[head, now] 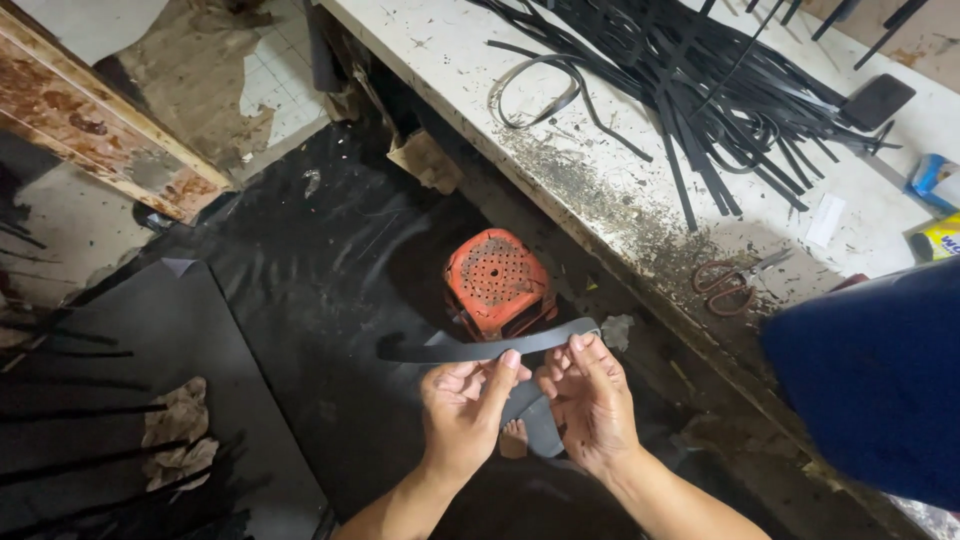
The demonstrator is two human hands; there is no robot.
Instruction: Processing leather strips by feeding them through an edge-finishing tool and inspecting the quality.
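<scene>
Black rubber strip (490,347) sits pinched in both hands on my head view: left hand (465,410) fingers closed on its middle, right hand (592,398) fingers closed near its right end. Strip hangs over an orange stool (497,280), beside the workbench (600,190) holding scissors (735,280) and a strip pile (700,90).

Both forearms are extended forward from the lower edge of the view, bare to the elbows, and are angled toward each other. The left hand (462,408) is raised with its back to the camera, thumb and fingertips pinched together. The right hand (590,395) is held just beside it, fingers curled and closed in a pinch.
</scene>
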